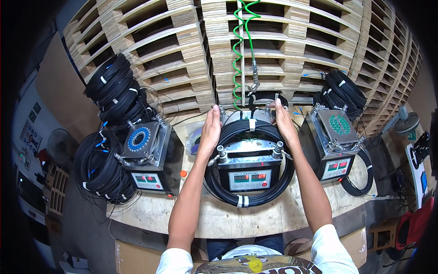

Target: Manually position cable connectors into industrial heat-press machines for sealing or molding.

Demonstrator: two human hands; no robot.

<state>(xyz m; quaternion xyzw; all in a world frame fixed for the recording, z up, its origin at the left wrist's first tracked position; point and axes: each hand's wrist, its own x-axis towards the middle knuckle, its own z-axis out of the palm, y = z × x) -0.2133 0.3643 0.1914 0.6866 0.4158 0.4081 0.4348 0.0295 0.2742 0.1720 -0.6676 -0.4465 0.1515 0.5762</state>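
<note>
Stretching forward along both sides of the middle machine (250,180), the left forearm (188,201) and right forearm (309,185) lean inward toward its far corners, wrists raised. Encircling that machine, a coil of black cable (262,199) lies between the two hands, its near arc in front of the machine's panel and its sides just beside the palms. At the machine's far left the left hand (210,132) and at its far right the right hand (284,124) point straightened fingers away; whether they grip cable, I cannot tell.
</note>
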